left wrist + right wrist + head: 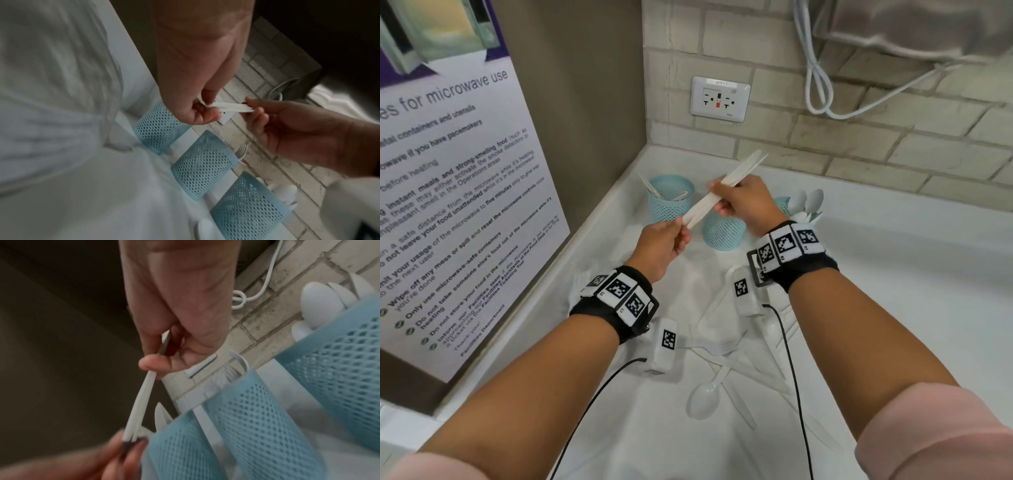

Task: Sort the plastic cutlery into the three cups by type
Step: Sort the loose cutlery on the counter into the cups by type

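Both hands hold a bundle of white plastic knives (743, 168) slanted in the air above the cups. My left hand (683, 228) pinches the bundle's lower end, and my right hand (719, 197) grips its middle. Three blue mesh cups stand in a row near the wall. The left cup (671, 202) has pointed white pieces in it. The middle cup (203, 164) shows fork tines (242, 149). The right cup (339, 353), mostly hidden by my right hand in the head view, holds spoons (808, 202).
Loose white cutlery lies on the white cloth (654, 428) under my forearms, among it a spoon (705, 397) and forks (722, 346). A brick wall with a socket (719, 99) and a hanging cable (818, 85) is behind; a poster (448, 205) covers the left wall.
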Motion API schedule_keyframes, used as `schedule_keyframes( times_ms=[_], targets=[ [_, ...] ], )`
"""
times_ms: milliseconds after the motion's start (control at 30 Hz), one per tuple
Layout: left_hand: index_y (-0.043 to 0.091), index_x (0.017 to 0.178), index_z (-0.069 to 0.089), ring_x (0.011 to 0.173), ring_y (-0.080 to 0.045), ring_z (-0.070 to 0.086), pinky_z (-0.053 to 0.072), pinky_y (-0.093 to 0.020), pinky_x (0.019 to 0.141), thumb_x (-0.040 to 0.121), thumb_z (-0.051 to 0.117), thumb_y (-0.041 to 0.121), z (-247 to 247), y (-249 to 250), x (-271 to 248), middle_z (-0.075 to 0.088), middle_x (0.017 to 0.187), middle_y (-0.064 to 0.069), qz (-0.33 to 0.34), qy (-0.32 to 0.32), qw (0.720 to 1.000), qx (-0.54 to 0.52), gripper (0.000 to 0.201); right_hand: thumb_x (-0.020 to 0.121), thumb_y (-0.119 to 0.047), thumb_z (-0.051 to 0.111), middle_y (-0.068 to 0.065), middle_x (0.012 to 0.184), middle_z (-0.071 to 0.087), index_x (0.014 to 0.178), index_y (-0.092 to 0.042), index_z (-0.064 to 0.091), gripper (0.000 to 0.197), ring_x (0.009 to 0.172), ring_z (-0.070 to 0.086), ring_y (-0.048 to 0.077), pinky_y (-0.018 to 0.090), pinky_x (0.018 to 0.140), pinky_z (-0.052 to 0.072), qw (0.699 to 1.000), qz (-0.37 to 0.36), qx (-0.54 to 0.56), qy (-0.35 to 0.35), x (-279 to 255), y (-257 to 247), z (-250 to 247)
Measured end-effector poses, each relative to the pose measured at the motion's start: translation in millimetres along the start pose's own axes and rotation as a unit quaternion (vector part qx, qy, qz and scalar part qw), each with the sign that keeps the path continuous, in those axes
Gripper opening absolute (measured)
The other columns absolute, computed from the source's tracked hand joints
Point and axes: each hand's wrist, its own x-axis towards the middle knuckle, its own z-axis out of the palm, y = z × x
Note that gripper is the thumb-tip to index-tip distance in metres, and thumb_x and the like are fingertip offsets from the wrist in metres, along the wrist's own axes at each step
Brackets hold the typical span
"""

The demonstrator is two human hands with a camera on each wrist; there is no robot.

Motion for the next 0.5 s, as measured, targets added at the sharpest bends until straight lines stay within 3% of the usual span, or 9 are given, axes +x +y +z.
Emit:
schedule_keyframes(
  times_ms=[133,233,367,500],
  targets=[
    [0.013,0.083,0.060,0.056,-0.005,0.051,0.042,-0.013,0.052,0.096,0.048,0.011,-12,11,-2,0.057,0.070,0.001,0.006,0.068,0.998,0.018,0.017,0.091,-0.012,0.059,0.006,0.062,0.059,0.085,-0.007,0.061,0.008,0.047,0.055,0.009,0.019,0.050,0.049,0.986,-0.097,0.069,0.117,19,-24,-3],
    [0.017,0.083,0.059,0.063,-0.006,0.051,0.038,-0.017,0.056,0.094,0.050,0.014,-18,14,-4,0.058,0.073,0.004,0.006,0.100,0.994,0.036,0.014,0.091,-0.016,0.060,0.003,0.067,0.060,0.085,-0.010,0.061,0.008,0.052,0.057,0.010,0.022,0.054,0.051,0.980,-0.125,0.042,0.147,32,-26,12],
    [0.018,0.078,0.056,0.065,-0.007,0.051,0.035,-0.019,0.058,0.093,0.051,0.017,-22,14,-6,0.056,0.073,0.004,0.004,0.119,0.991,0.063,0.016,0.092,-0.020,0.058,0.008,0.074,0.064,0.085,-0.012,0.060,0.010,0.059,0.061,0.014,0.034,0.070,0.058,0.989,-0.083,-0.088,0.083,45,-17,37],
    [0.017,0.075,0.055,0.064,-0.007,0.051,0.036,-0.019,0.056,0.093,0.051,0.017,-25,10,-11,0.056,0.073,0.003,-0.015,0.105,0.986,0.129,0.019,0.090,-0.022,0.058,0.018,0.098,0.069,0.103,-0.003,0.062,0.024,0.091,0.066,0.030,0.044,0.090,0.052,0.966,-0.028,-0.257,-0.006,57,-8,49]
  ],
)
